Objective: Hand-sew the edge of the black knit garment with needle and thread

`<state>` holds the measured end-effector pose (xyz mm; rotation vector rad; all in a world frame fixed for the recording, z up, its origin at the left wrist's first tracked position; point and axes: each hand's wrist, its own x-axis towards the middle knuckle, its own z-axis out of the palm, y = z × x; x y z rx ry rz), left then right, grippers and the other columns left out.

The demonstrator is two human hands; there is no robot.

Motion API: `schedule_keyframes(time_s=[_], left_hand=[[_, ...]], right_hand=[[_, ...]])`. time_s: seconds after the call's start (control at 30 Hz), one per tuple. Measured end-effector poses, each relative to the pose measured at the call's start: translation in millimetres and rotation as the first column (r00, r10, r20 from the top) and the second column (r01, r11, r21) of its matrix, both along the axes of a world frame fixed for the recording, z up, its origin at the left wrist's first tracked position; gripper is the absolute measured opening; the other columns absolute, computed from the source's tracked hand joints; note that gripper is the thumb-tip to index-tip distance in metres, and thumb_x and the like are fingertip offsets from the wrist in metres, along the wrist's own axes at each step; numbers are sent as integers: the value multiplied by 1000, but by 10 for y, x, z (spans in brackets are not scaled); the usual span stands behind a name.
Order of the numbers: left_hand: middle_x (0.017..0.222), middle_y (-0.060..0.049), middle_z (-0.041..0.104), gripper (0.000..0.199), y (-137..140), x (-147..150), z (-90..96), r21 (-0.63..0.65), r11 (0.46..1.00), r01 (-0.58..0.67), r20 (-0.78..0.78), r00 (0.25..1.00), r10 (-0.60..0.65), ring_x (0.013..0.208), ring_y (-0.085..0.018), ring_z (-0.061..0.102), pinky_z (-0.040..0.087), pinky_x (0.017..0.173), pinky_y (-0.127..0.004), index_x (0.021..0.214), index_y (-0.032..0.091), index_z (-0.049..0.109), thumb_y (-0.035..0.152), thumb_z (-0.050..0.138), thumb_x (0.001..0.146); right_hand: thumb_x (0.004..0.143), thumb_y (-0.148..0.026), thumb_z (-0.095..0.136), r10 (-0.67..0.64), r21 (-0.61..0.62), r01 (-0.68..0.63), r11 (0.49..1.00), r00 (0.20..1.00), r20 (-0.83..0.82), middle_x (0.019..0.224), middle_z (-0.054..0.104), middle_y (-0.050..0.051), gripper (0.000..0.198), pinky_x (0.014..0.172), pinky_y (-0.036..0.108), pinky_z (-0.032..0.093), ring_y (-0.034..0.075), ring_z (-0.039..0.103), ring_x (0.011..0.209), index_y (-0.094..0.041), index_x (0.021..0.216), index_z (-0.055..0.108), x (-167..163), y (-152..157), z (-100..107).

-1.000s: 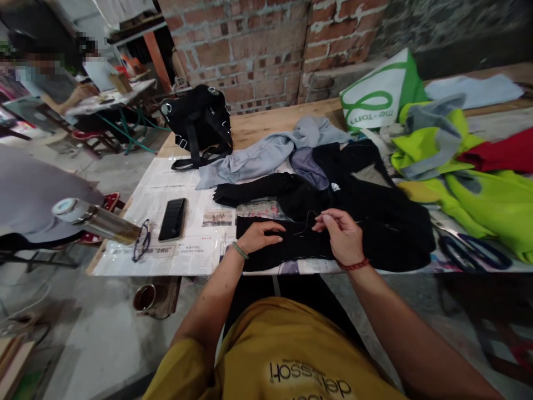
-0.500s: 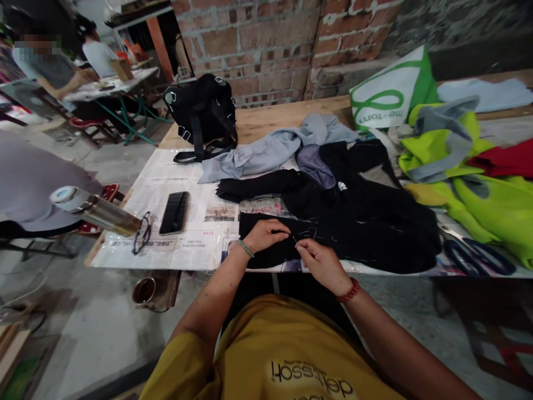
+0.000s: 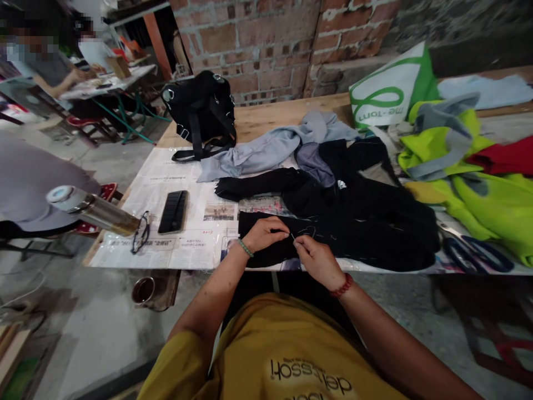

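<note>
A black garment (image 3: 375, 216) with pale stitches along it lies spread before me, one sleeve near the table's front edge. Resting on that sleeve, my left hand (image 3: 266, 233) has thumb and fingers closed together on the black cloth. My right hand (image 3: 318, 256) pinches a thin sewing needle (image 3: 293, 236) between thumb and forefinger, its tip close to my left fingertips. A light thread (image 3: 308, 229) loops over the cloth just behind the right hand. Whether the needle is in the fabric is too small to tell.
Newspaper (image 3: 194, 219) under plastic covers the table. To the left are a phone (image 3: 172, 211), glasses (image 3: 141, 233) and a bottle (image 3: 94, 211). Scissors (image 3: 474, 250) lie right, beside yellow-green clothing (image 3: 495, 205). Behind are a black bag (image 3: 200, 114), grey garment (image 3: 266, 150) and green-white bag (image 3: 391, 91).
My right hand has shifted slightly, with the needle turned near the left fingertips. The left hand keeps its place on the cloth. The view has moved a little.
</note>
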<state>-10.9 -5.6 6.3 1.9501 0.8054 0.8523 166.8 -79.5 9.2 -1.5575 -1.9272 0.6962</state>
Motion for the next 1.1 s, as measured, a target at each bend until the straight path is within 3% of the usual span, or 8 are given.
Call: schedule_keyframes(time_s=[0.37,0.7,1.1], left_hand=[[85,-6,63,12,-9,12,-5,26,1000,15,31,999,-16,80,-13,60,48,79,-26,82,14,72,23,65,78],[77,-5,64,14,-2,12,4,5,1000,16,34,999,-16,73,-12,60,48,72,-24,77,15,72,27,66,78],[76,-5,63,19,-1,18,-11,25,991,130,41,991,-131,72,-11,59,47,69,-22,76,13,72,30,65,79]], right_hand=[[85,-25,35,8,21,-11,1000,993,121,59,57,1,20,55,25,36,16,56,54,-22,81,54,-23,8,-18],[88,-26,31,-97,106,72,992,961,258,60,62,6,24,51,26,33,19,59,55,-18,86,54,-158,-2,-72],[89,-26,33,-155,185,102,977,943,295,60,63,6,27,51,25,33,18,60,53,-15,91,57,-169,0,-145]])
